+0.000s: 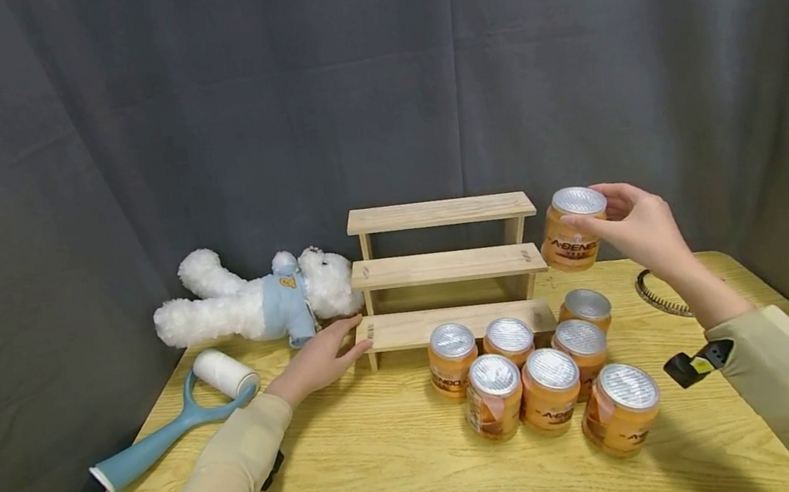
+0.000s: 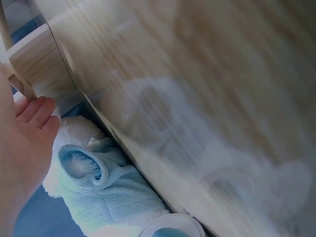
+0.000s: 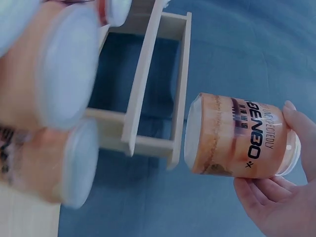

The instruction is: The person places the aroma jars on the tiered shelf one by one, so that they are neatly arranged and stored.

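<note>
In the head view my right hand [image 1: 637, 224] holds up an orange-labelled can [image 1: 568, 242] with a silvery lid, beside the right end of a three-step wooden shelf [image 1: 446, 266]. The right wrist view shows the thumb on one side of this can [image 3: 237, 136] and the fingers on the other, near one end. My left hand [image 1: 320, 361] reaches to the left end of the lowest step, its fingertips right at the wood. Seen from the left wrist, the fingers [image 2: 42, 116] extend to the shelf's end. Several similar cans [image 1: 551, 392] stand upright before the shelf's right half.
A white plush bear [image 1: 244, 309] in a blue top lies left of the shelf. In front of it is a lint roller [image 1: 157, 443] with a blue handle. A dark toothed hoop [image 1: 659, 297] lies at the right, near my right forearm. Grey curtains hang behind the table.
</note>
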Demonstrator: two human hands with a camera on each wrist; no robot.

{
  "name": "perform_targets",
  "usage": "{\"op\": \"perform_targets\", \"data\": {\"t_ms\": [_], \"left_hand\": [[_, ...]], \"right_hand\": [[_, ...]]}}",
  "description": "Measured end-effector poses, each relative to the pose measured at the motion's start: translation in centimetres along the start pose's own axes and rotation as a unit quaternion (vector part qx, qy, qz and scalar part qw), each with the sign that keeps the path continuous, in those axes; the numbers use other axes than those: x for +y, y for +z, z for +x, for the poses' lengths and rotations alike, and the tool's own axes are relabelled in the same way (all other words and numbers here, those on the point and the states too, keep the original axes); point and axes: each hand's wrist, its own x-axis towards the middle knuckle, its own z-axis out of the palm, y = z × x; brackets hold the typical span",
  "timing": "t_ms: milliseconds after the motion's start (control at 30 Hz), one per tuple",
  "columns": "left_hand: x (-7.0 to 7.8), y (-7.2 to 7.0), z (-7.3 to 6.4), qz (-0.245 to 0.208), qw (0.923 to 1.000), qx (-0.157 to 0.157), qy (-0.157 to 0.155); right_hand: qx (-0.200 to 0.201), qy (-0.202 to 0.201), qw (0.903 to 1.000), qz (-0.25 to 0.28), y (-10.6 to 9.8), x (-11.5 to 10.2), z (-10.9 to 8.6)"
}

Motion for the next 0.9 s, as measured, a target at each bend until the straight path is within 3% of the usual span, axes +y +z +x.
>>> {"op": "perform_targets", "data": {"t_ms": [433, 900], "left_hand": [[-0.4, 0.2, 0.3, 0.000, 0.9999, 0.007, -0.008], [0.0, 0.2, 0.1, -0.003, 1.0000, 0.001, -0.009]], "right_hand": [[-0.021, -0.033, 0.9969, 0.069, 4.0, -4.5, 3.8], [-0.033, -0.041, 0.9919, 0.116, 8.5, -7.0, 7.0]]}}
